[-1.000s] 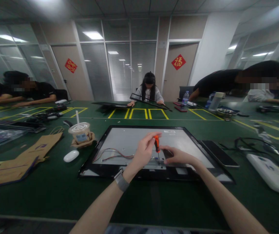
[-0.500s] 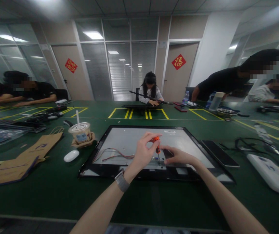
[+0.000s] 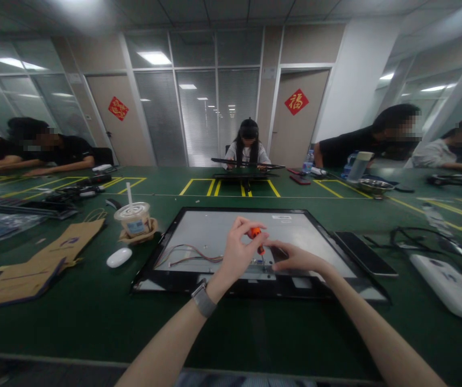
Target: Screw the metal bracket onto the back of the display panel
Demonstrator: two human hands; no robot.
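A black-framed monitor panel (image 3: 198,228) lies face down on the green table in front of me, with thin coloured wires (image 3: 186,255) across its grey metal back. My left hand (image 3: 239,252), a watch on its wrist, is closed round the orange handle of a small screwdriver (image 3: 257,239) held upright, tip down on the panel's lower strip. My right hand (image 3: 295,258) rests on the panel just right of the tip, fingers curled and pressed beside the shaft.
A lidded drink cup with straw (image 3: 134,217), a white mouse (image 3: 118,257) and brown paper bags (image 3: 37,260) lie to the left. A dark phone (image 3: 363,252), cables (image 3: 412,236) and a white device (image 3: 450,287) lie right. People sit at the far and side edges.
My left fingers have shifted round the screwdriver handle, covering more of it. The person opposite lowered a long black frame flat. The person at right sat back.
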